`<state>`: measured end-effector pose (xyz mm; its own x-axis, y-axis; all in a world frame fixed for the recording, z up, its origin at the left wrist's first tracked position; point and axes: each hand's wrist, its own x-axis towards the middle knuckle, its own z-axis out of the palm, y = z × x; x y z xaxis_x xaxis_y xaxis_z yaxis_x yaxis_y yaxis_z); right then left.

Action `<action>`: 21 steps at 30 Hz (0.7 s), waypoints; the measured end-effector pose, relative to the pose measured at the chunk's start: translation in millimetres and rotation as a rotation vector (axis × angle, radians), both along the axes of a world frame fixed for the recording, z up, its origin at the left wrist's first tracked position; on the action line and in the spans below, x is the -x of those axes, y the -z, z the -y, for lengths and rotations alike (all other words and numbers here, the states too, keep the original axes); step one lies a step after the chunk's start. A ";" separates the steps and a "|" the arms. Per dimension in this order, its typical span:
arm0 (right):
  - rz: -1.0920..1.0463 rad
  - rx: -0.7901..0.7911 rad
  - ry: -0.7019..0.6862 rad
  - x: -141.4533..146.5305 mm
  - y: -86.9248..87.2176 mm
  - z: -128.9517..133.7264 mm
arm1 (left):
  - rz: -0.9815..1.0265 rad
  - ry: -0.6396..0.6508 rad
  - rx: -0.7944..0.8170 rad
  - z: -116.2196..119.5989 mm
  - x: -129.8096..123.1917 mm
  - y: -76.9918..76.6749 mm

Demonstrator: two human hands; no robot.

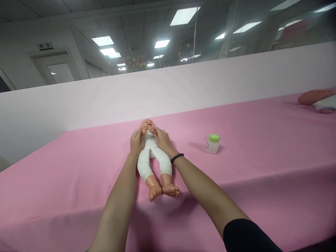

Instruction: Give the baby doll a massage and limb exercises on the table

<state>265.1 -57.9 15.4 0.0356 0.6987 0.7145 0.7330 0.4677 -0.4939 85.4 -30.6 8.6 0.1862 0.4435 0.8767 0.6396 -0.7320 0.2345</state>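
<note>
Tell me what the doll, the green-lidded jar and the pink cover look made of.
Doll: white body seemingly matte, stuffed cloth, creased at the hips; feet probably vinyl, with glossy highlights.
Jar: likely plastic, translucent below an opaque green lid.
Pink cover: dull, softly rippled, so perhaps cloth, though coated sheeting is possible.

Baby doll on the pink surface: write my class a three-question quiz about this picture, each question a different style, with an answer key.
1. True or false: the green-lidded jar is touching the doll.

2. On which wrist is the dark bracelet? (a) left (b) right (c) both

3. Fill in the blank: the doll lies on its ____, between the left hand and the right hand.

Key: 1. False; they stand apart. 2. (b). 3. back
</note>
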 end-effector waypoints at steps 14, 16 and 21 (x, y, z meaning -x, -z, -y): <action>0.143 -0.070 -0.010 3.1 0.6 4.7 | -0.054 -0.041 0.103 -2.9 1.7 -2.6; 0.095 -0.086 0.007 3.9 -0.8 5.1 | -0.087 -0.050 0.109 -4.3 2.6 -0.5; 0.147 -0.045 -0.002 4.9 -3.5 7.7 | -0.110 -0.063 0.108 -7.7 3.8 4.1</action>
